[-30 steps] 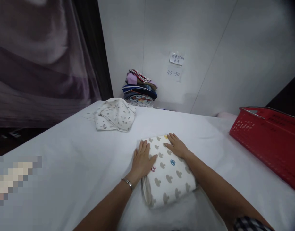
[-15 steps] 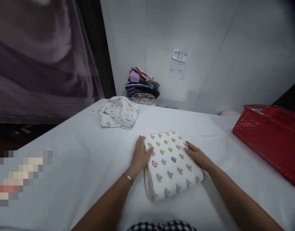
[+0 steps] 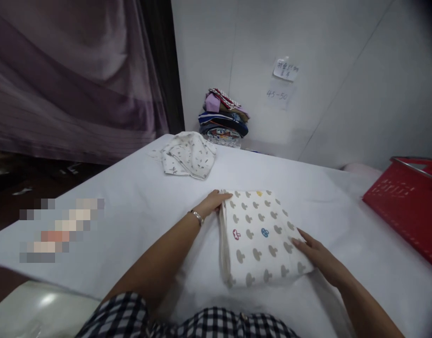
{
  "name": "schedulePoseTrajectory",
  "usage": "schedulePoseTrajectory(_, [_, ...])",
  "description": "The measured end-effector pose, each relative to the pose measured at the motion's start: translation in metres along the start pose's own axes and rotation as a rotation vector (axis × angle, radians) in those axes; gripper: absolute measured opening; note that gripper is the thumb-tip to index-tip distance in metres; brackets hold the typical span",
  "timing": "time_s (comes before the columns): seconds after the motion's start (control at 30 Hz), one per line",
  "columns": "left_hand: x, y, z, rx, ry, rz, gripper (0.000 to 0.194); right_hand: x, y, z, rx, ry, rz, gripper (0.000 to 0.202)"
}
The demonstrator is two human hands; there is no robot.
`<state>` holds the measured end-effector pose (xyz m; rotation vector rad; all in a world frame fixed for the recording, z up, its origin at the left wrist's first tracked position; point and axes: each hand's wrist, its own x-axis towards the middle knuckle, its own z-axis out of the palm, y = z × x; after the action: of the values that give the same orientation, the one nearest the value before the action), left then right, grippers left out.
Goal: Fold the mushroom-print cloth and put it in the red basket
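A white cloth [image 3: 254,239] with grey mushroom prints, plus a red, a blue and a yellow one, lies folded into a thick, roughly square stack in front of me. At its far left corner, my left hand [image 3: 214,201] grips the edge, thumb on top and the other fingers partly hidden. My right hand [image 3: 318,256] holds the right edge, with the thumb on the upper layer and the fingers along the side. Farther back on the left, a white cloth with small dark prints [image 3: 189,155] lies crumpled, touched by neither hand.
Both cloths lie on a white-covered table [image 3: 131,244]. A red basket [image 3: 409,202] with a metal handle stands on the right. Behind the table is a pile of folded fabrics [image 3: 223,117] against the wall. A purple curtain [image 3: 78,80] hangs at left; a pale glossy seat-like surface [image 3: 43,305] is lower left.
My left hand has moved to the cloth's far left corner. My right hand has slid nearer along the right edge, which now spreads farther right. The view has shifted left.
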<state>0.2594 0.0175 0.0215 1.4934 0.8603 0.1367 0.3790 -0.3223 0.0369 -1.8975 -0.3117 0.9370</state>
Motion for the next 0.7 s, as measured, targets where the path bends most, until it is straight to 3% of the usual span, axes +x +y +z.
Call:
schedulePoseTrajectory(0.1, [0.002, 0.007, -0.002, 0.023, -0.065, -0.032, 0.060, -0.003, 0.002, 0.002, 0.099, -0.104, -0.048, 0.070])
schedulePoseTrajectory(0.23, [-0.002, 0.013, -0.007, 0.034, -0.117, 0.003, 0.051, 0.005, -0.005, -0.006, 0.127, 0.028, -0.046, 0.075])
schedulePoseTrajectory(0.37, [-0.013, 0.018, -0.007, -0.127, -0.206, 0.018, 0.045, 0.030, -0.042, -0.032, 0.095, 0.142, -0.079, 0.076])
schedulePoseTrajectory(0.5, [-0.019, 0.015, -0.002, -0.361, -0.206, 0.005, 0.039, 0.080, -0.087, -0.049, 0.095, 0.276, -0.216, 0.073])
schedulePoseTrajectory(0.57, [-0.018, 0.012, 0.001, -0.400, -0.145, -0.030, 0.037, 0.107, -0.097, -0.044, 0.139, 0.354, -0.269, 0.072])
schedulePoseTrajectory(0.7, [-0.013, 0.004, 0.000, -0.361, -0.065, -0.062, 0.041, 0.135, -0.087, -0.015, 0.173, 0.369, -0.120, 0.077])
